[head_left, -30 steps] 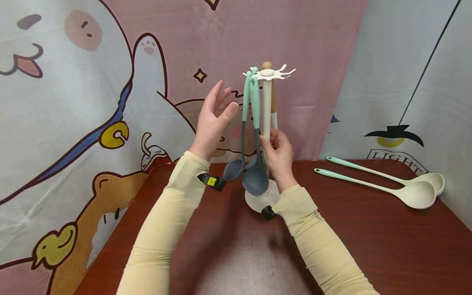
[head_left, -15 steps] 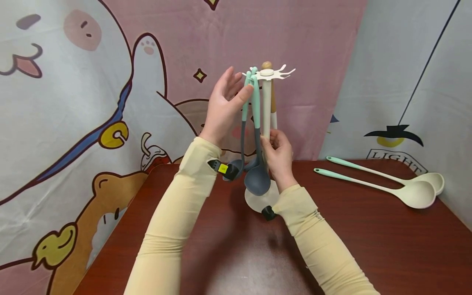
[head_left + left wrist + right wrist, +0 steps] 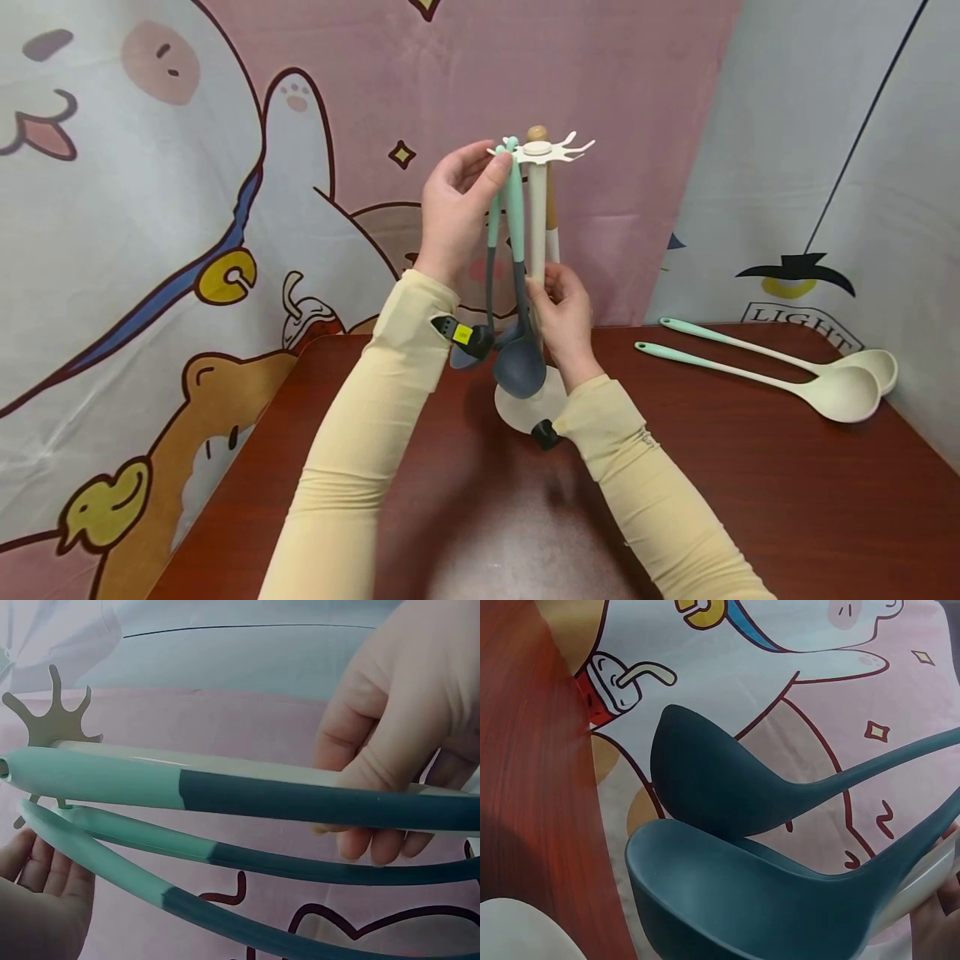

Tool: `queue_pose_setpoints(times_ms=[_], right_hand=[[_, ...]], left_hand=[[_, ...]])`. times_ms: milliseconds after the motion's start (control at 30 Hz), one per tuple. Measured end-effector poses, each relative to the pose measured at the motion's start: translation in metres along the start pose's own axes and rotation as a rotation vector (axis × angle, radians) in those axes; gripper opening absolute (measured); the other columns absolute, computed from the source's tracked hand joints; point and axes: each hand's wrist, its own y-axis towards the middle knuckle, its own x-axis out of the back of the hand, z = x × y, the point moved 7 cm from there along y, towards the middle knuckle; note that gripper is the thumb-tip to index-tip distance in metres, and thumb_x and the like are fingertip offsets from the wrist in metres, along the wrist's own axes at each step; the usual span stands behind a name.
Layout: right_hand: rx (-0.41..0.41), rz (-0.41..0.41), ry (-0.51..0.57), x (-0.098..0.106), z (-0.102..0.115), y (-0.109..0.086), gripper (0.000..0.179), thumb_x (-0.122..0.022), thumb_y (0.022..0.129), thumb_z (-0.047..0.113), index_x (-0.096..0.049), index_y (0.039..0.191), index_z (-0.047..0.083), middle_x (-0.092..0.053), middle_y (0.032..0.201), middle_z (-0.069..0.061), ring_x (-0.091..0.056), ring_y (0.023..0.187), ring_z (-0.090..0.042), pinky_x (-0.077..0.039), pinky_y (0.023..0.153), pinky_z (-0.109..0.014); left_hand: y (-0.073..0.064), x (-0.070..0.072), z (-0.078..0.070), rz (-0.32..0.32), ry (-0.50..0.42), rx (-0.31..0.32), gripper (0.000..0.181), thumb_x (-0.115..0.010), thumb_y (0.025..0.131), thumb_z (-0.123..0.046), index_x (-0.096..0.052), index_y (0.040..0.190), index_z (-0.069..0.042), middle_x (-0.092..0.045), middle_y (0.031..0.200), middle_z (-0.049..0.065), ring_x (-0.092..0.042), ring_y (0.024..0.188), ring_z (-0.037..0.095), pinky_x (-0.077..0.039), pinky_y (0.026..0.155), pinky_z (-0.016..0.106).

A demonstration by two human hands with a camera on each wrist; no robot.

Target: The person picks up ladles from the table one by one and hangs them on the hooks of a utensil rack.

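Note:
A cream utensil rack [image 3: 538, 208] stands upright on a round base, its hooked arms spreading at the top. My right hand [image 3: 566, 317] grips its pole about halfway up. At the top left, my left hand [image 3: 457, 200] pinches the mint handle end of a dark grey ladle, thumb in front and fingers behind. Another dark grey ladle [image 3: 520, 367] with a mint handle hangs beside it. A third mint handle [image 3: 142, 832] shows in the left wrist view. Two dark bowls overlap in the right wrist view, the nearer ladle bowl [image 3: 742, 900] in front.
Behind the pole hangs a utensil [image 3: 552, 208] with a brown and white handle, mostly hidden. Two cream ladles [image 3: 840, 396] with mint handle ends lie at the table's right. A cartoon-printed cloth [image 3: 615, 75] backs the reddish-brown table [image 3: 720, 483].
My left hand has moved right and up from beside the rack to the handle tops, and its fingers have closed in there. My right hand has kept its grip on the pole.

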Motion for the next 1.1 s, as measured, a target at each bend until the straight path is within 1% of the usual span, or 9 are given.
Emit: queue_pose_setpoints(times_ms=[100, 233, 367, 467, 567, 733, 867, 1000, 1100], right_hand=[[-0.014, 0.009, 0.003, 0.0, -0.018, 0.006, 0.026, -0.066, 0.094, 0.002, -0.06, 0.115, -0.011, -0.064, 0.104, -0.029, -0.058, 0.083, -0.009, -0.047, 0.075, -0.018], [-0.029, 0.048, -0.013, 0.001, -0.02, 0.005, 0.029, -0.067, 0.095, 0.007, -0.06, 0.119, -0.007, -0.064, 0.107, -0.026, -0.061, 0.091, -0.022, -0.048, 0.08, -0.023], [-0.012, 0.113, -0.051, 0.002, -0.016, 0.004, 0.031, -0.065, 0.097, 0.012, -0.059, 0.124, -0.003, -0.065, 0.112, -0.021, -0.062, 0.101, -0.031, -0.048, 0.086, -0.032], [0.018, 0.164, -0.113, 0.004, -0.013, 0.002, 0.035, -0.062, 0.099, 0.013, -0.056, 0.13, -0.001, -0.064, 0.119, -0.019, -0.061, 0.107, -0.032, -0.047, 0.092, -0.039], [0.042, 0.221, -0.179, 0.007, -0.012, -0.002, 0.043, -0.061, 0.1, 0.016, -0.05, 0.139, 0.0, -0.057, 0.13, -0.018, -0.057, 0.116, -0.032, -0.045, 0.098, -0.043], [0.072, 0.31, -0.223, 0.014, -0.015, -0.01, 0.049, -0.058, 0.102, 0.02, -0.045, 0.147, 0.007, -0.051, 0.138, -0.015, -0.052, 0.124, -0.03, -0.04, 0.104, -0.048], [0.128, 0.33, -0.269, 0.023, -0.016, -0.014, 0.049, -0.058, 0.102, 0.018, -0.044, 0.148, 0.012, -0.051, 0.141, -0.01, -0.051, 0.126, -0.029, -0.038, 0.105, -0.051], [0.197, 0.337, -0.355, 0.035, -0.017, -0.018, 0.052, -0.06, 0.1, 0.016, -0.043, 0.149, 0.01, -0.048, 0.146, -0.01, -0.047, 0.129, -0.031, -0.035, 0.106, -0.053], [0.223, 0.343, -0.424, 0.046, -0.02, -0.02, 0.054, -0.061, 0.099, 0.016, -0.042, 0.149, 0.009, -0.046, 0.148, -0.012, -0.043, 0.132, -0.033, -0.033, 0.106, -0.057]], left_hand=[[0.001, 0.0, -0.002, -0.007, 0.012, -0.042, 0.037, -0.068, 0.094, -0.02, -0.063, 0.124, 0.0, -0.065, 0.111, 0.007, -0.061, 0.101, 0.018, -0.049, 0.086, 0.027], [0.002, 0.0, -0.005, -0.01, 0.055, -0.086, 0.032, -0.068, 0.094, -0.02, -0.066, 0.119, 0.0, -0.067, 0.105, 0.007, -0.062, 0.095, 0.018, -0.05, 0.082, 0.027], [0.002, -0.001, -0.009, -0.008, 0.096, -0.101, 0.028, -0.069, 0.094, -0.02, -0.069, 0.115, -0.002, -0.068, 0.101, 0.007, -0.062, 0.091, 0.018, -0.049, 0.079, 0.027], [0.002, -0.002, -0.01, -0.007, 0.105, -0.097, 0.027, -0.069, 0.094, -0.021, -0.07, 0.114, -0.003, -0.068, 0.099, 0.007, -0.062, 0.09, 0.018, -0.049, 0.078, 0.027], [0.001, -0.002, -0.01, -0.017, 0.102, -0.094, 0.027, -0.069, 0.094, -0.021, -0.07, 0.113, -0.002, -0.068, 0.099, 0.007, -0.062, 0.089, 0.018, -0.049, 0.078, 0.026], [0.0, -0.003, -0.009, -0.033, 0.106, -0.095, 0.026, -0.068, 0.094, -0.02, -0.069, 0.113, -0.002, -0.067, 0.098, 0.006, -0.062, 0.088, 0.017, -0.049, 0.078, 0.026], [0.0, -0.002, -0.009, -0.042, 0.109, -0.1, 0.025, -0.068, 0.094, -0.02, -0.069, 0.112, -0.002, -0.066, 0.097, 0.006, -0.061, 0.088, 0.017, -0.049, 0.078, 0.026], [0.0, -0.003, -0.009, -0.045, 0.099, -0.103, 0.024, -0.068, 0.094, -0.019, -0.069, 0.111, -0.002, -0.066, 0.097, 0.006, -0.061, 0.088, 0.017, -0.05, 0.079, 0.026], [0.0, -0.004, -0.008, -0.042, 0.097, -0.097, 0.024, -0.068, 0.094, -0.019, -0.069, 0.111, -0.002, -0.066, 0.098, 0.006, -0.061, 0.089, 0.017, -0.05, 0.08, 0.026]])
